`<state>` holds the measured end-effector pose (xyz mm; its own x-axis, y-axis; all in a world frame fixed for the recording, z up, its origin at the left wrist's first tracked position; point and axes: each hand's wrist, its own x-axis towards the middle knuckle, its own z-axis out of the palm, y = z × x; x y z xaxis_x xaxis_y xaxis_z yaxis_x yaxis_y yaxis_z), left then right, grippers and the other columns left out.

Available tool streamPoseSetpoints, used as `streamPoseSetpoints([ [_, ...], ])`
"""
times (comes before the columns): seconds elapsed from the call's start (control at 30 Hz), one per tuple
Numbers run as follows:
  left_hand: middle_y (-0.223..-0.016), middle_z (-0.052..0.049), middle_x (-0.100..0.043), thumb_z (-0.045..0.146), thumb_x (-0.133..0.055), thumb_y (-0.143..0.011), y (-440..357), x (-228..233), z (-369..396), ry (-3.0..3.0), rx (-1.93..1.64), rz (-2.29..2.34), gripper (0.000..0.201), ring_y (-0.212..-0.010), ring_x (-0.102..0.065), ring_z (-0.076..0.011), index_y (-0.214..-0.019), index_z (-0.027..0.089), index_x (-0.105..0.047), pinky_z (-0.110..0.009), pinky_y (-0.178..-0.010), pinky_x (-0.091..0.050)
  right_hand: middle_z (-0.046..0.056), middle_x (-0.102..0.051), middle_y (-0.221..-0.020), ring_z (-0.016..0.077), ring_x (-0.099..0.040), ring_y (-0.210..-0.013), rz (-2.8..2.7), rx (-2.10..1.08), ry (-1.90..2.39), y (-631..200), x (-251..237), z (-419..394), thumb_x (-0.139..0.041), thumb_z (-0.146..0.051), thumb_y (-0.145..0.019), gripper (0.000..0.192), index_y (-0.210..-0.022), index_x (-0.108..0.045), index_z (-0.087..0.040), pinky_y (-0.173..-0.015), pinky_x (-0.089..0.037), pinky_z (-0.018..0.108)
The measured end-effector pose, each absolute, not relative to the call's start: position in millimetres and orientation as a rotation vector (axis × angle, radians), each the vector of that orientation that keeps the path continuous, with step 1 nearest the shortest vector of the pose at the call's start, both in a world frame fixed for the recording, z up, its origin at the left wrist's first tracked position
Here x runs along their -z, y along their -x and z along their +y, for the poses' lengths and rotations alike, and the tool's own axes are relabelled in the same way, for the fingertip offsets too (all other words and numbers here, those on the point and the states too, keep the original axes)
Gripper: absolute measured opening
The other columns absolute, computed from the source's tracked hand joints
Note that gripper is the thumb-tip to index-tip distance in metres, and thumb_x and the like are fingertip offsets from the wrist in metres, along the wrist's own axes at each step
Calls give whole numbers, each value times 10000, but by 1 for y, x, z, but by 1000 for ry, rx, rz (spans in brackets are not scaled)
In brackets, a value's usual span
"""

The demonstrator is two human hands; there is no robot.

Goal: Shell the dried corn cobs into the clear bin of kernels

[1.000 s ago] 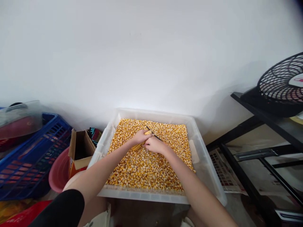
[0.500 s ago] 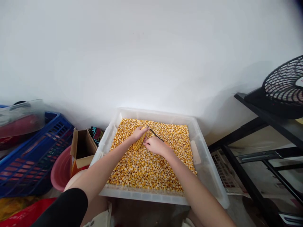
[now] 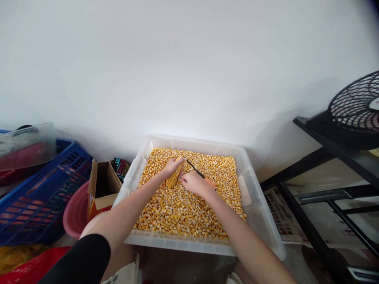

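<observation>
A clear plastic tub (image 3: 260, 221) filled with loose yellow corn kernels (image 3: 183, 209) stands in front of me against a white wall. My left hand (image 3: 169, 167) grips a corn cob (image 3: 175, 176) that lies tilted over the kernels near the tub's far side. My right hand (image 3: 193, 184) is closed on a thin dark tool with an orange handle (image 3: 199, 174); its tip points up and left toward the top end of the cob. Both hands are close together, the right just beside the cob.
On the left stand a blue plastic crate (image 3: 38, 193), an open cardboard box (image 3: 102, 185) and a pink basin (image 3: 75, 215). A black frame table (image 3: 334, 157) with a black fan (image 3: 357, 106) on it is at the right. The wall is close behind the tub.
The cob has turned from lying nearly flat to a steeper tilt in my left hand. My right hand has shifted slightly, and the tool's orange handle now shows.
</observation>
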<state>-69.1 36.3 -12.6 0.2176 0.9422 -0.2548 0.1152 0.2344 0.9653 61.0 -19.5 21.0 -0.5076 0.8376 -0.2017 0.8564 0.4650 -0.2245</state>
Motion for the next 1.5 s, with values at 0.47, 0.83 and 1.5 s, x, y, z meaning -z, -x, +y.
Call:
streamPoseSetpoints([
  [0.47, -509, 19, -508, 538, -526, -665, 57, 17, 29, -1733, -757, 1250, 392, -516, -485, -128, -602, 151, -518, -214, -480, -325, 85, -663, -901, 149, -590, -771, 2691, 723, -1441, -68, -10, -18, -415, -290, -837, 290, -889, -661, -145, -649, -375, 207],
  [0.83, -462, 7, -496, 574, -500, -692, 68, 18, 37, -1282, -809, 1187, 415, -420, -489, -133, -627, 166, -466, -241, -438, -384, 88, -665, -836, 149, -583, -717, 2635, 626, -1438, -69, -21, -11, -388, -361, -855, 359, -865, -677, -147, -626, -354, 217],
  [1.5, -460, 41, -403, 542, -548, -655, 61, 15, 35, -1567, -826, 1274, 416, -472, -396, -100, -525, 166, -427, -216, -459, -286, 77, -663, -817, 141, -571, -704, 2708, 632, -1452, -68, -19, -11, -408, -299, -839, 303, -852, -671, -150, -617, -345, 211],
])
